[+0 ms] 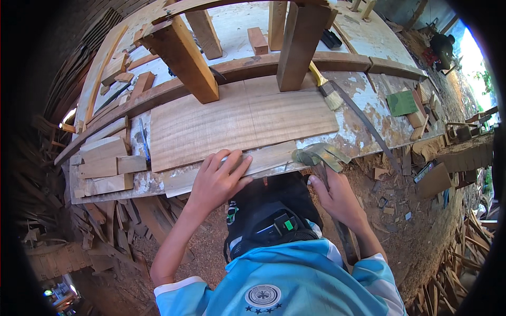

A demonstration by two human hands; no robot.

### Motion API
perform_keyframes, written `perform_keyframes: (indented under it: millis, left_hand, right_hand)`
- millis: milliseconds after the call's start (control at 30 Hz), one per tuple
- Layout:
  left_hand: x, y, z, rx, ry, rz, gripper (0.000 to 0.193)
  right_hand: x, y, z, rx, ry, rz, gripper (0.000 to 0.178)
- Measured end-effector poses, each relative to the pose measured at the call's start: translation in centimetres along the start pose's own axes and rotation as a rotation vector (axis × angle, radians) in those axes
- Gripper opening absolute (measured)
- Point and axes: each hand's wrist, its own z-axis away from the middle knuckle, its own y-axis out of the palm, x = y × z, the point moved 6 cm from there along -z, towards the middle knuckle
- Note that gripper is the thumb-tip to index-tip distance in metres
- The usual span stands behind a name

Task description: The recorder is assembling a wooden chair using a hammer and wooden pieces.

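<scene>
My right hand (341, 199) is wrapped round the handle of a claw hammer (320, 154). The hammer's worn metal head lies over the bench's front edge, at the end of a thin pale wood strip (271, 157). On that strip rests my left hand (221, 174), its fingers stretched and slightly apart, the tips at the near edge of a wide flat board (211, 126). A faint line crosses the board's grain. Two legs of a wooden frame, a lighter left leg (187, 63) and a darker right leg (298, 50), stand at the board's far side.
A paintbrush (329, 95) and a long dark curved strip (369, 118) lie right of the board. Wood offcuts (105, 158) and a blue pen (144, 139) are at left. Green sandpaper (401, 104) sits on offcuts at right. Scrap wood and shavings cover the ground.
</scene>
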Motion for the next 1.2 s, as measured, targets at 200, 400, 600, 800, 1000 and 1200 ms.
perform_keyframes:
  millis: [200,400,600,800,1000,1200]
  left_hand:
    - [-4.4,2.4,-3.1,-0.137,0.159,0.236,0.042]
    - [-6.8,5.9,-2.6,-0.327,0.36,-0.051,0.018]
    - [-6.3,5.3,-2.6,-0.273,0.427,0.135,0.017]
    - [-5.8,3.6,-0.7,-0.294,0.365,0.319,0.022]
    - [-2.6,1.7,2.4,-0.262,0.133,0.183,0.02]
    - [0.4,-0.3,3.4,-0.295,0.013,0.039,0.016]
  right_hand:
    - [-0.4,0.0,-0.2,0.104,0.093,0.016,0.041]
    - [-1.6,-0.2,-0.9,0.114,0.108,-0.062,0.031]
    - [-4.0,-1.2,-1.7,0.195,0.323,-0.237,0.023]
    - [-4.1,-1.5,-1.8,0.211,0.281,-0.194,0.024]
    - [-4.4,-1.3,-1.7,0.255,0.304,-0.212,0.019]
    - [-3.9,-1.1,-1.6,0.229,0.267,-0.157,0.028]
